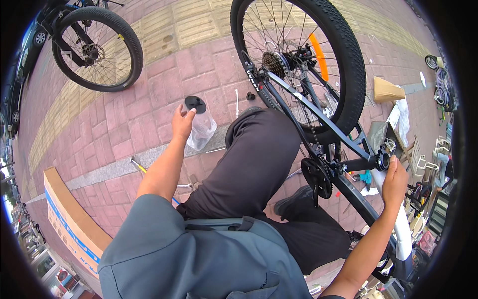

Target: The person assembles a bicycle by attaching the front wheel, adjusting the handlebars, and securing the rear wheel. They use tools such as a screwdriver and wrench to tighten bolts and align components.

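My left hand [183, 123] is at a black round disc [195, 103] above the paving. Its thumb is against the disc's lower edge and its index finger points up beside it; the fingers look apart. A crumpled clear plastic bag [201, 130] lies just under the disc. At the right, my right hand [396, 180] grips the round open end of a black tube [362, 163] on the grey-black bicycle frame [359, 200]; some of its fingers are hidden. The frame carries a rear wheel [351, 74] with an orange reflector, and a black chainring [316, 178].
Another bicycle's wheel [133, 60] stands at the far left. A cardboard box [74, 226] is at the lower left. A yellow-handled tool [138, 165] and a wrench [185, 186] lie by my left arm. A teal power tool [366, 177] lies beyond the frame, near a brown cardboard piece [388, 89].
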